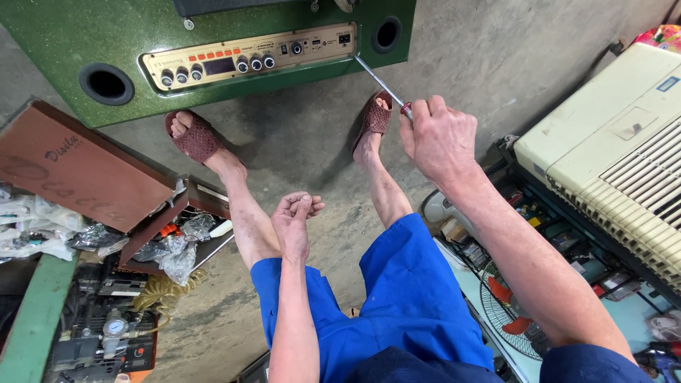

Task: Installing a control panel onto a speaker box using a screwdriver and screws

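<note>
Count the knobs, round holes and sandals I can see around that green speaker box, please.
Knobs on the control panel: 7
Round holes in the green speaker box: 2
Sandals: 2
Total: 11

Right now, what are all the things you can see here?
Speaker cabinet: one, glittery green, top left on the floor.
Control panel: one, cream with knobs, on the cabinet.
Screwdriver: one, metal shaft with red handle, tip at the panel's right end.
Lidded box: one, brown, left, open with small parts inside.
Air-conditioner unit: one, cream, right.
Fan: one, wire guard with red blades, lower right.
Sandals: two, dark red, on the feet.
Shorts: one pair, blue.
Hands: right hand grips the screwdriver; left hand is curled, holding nothing visible.
</note>
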